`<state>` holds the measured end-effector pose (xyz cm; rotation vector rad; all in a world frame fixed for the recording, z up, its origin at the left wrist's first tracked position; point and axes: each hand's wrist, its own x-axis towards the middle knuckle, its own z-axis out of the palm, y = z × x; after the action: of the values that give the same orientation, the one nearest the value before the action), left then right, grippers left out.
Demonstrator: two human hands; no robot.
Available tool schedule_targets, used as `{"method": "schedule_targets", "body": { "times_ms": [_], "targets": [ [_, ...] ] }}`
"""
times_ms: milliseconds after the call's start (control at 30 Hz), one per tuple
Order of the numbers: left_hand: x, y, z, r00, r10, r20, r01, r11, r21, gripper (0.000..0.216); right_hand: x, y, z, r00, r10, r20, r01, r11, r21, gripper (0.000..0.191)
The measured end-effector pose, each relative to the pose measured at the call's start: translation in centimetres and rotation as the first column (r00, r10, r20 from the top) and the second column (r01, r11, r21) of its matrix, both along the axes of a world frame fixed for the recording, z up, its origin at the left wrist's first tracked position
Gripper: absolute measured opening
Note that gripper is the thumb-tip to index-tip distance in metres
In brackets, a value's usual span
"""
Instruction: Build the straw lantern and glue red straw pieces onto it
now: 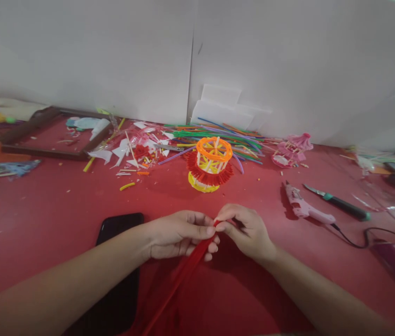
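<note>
My left hand (179,233) and my right hand (244,228) meet at the middle of the red table (60,205), both pinched on the top end of a long red straw (179,280) that runs down toward me. Thumbs and forefingers are pressed together on it. Just beyond my hands stands a small round model (211,163) built of straws, with an orange ring on top, a red fringe in the middle and a yellow base.
A black phone (120,228) lies under my left forearm. A pink glue gun (304,207) with its cord and a green-handled knife (340,203) lie to the right. Coloured straws (218,133), paper scraps (130,151) and a dark wooden frame (43,135) sit at the back.
</note>
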<state>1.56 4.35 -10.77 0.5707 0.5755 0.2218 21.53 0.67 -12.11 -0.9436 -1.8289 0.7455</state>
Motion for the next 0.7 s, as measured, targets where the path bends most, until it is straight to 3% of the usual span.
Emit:
{"method": "schedule_targets", "body": {
  "times_ms": [167, 333, 433, 567, 700],
  "targets": [
    [-0.14, 0.14, -0.41, 0.998, -0.061, 0.019, 0.061, 0.998, -0.002, 0.034, 0.10, 0.23, -0.25, 0.997, 0.073, -0.022, -0.071, 0.994, 0.089, 0.006],
    [-0.16, 0.09, -0.65, 0.998, -0.056, 0.006, 0.056, 0.998, 0.033, 0.034, 0.24, 0.45, 0.08, 0.993, 0.110, 0.048, -0.119, 0.955, 0.272, 0.016],
    [0.00, 0.08, -0.46, 0.999, -0.017, 0.036, 0.016, 0.999, 0.034, 0.035, 0.38, 0.40, 0.36, 0.993, 0.064, 0.101, -0.094, 0.936, 0.340, 0.019],
    [0.12, 0.13, -0.32, 0.995, 0.020, 0.099, -0.024, 0.999, 0.037, 0.030, 0.46, 0.30, 0.49, 0.996, 0.011, 0.093, -0.038, 0.956, 0.290, 0.021],
    [-0.01, 0.15, -0.32, 0.995, 0.026, 0.100, -0.030, 0.999, 0.034, 0.028, 0.30, 0.27, 0.51, 0.998, -0.010, 0.055, 0.004, 0.994, 0.111, 0.012]
  ]
}}
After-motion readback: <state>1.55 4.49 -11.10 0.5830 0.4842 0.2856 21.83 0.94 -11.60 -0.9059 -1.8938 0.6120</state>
